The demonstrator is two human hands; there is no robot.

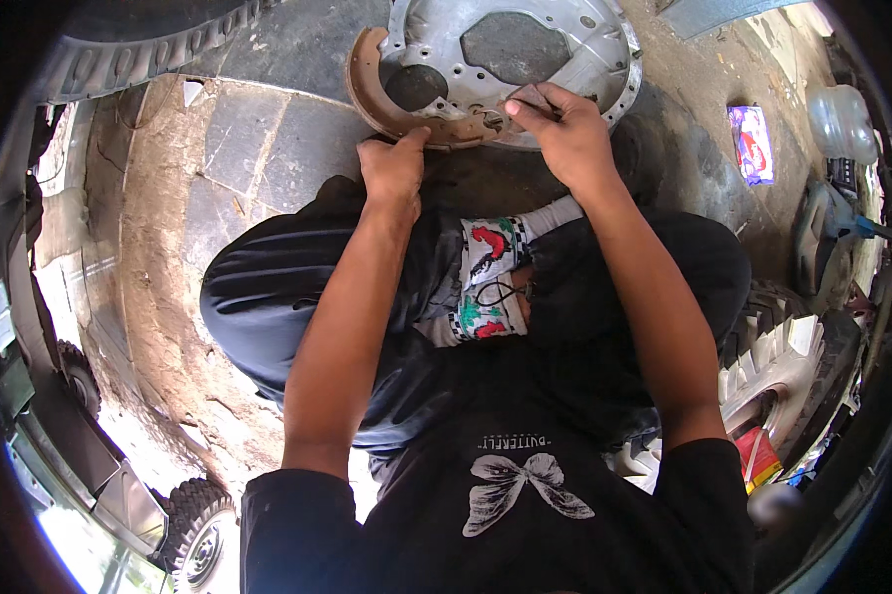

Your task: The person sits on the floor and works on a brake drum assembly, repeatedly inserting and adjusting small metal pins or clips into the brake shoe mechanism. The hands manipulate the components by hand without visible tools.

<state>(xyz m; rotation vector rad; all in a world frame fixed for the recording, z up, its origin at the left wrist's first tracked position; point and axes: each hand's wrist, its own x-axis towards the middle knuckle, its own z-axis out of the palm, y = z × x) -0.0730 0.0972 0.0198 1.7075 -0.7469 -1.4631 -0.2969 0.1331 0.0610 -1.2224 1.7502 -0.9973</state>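
Note:
My left hand grips the lower edge of a curved brown brake shoe, thumb on top. The shoe is tilted, its arc rising to the left and its other end pointing toward my right hand. Between that hand's thumb and fingers is a small, flat, dark brown piece, perhaps folded sandpaper, close to the shoe's right end. Whether the piece touches the shoe is hard to tell. Behind both hands lies a large grey metal housing with round openings and bolt holes, partly covered by the shoe.
A purple and white wrapper lies on the floor to the right, near a clear plastic bottle. Large tyres stand at the far left, lower left and right. My bent legs flank the work.

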